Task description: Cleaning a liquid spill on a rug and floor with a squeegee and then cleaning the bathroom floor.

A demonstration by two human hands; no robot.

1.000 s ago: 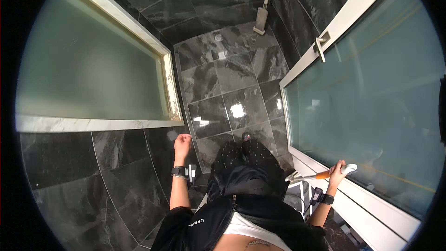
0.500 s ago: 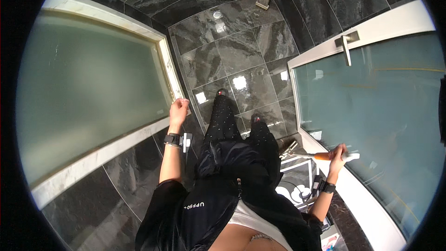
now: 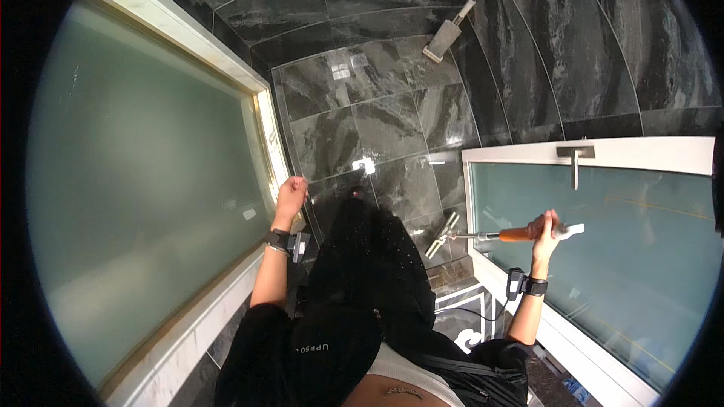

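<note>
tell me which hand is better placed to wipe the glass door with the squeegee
Right, probably: the right hand already grips the squeegee beside the glass door; the left hand is empty, across at the frosted window.

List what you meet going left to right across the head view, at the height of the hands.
Frosted glass panel → left hand → black trousers → squeegee head → orange grip → right hand → frosted glass door.
</note>
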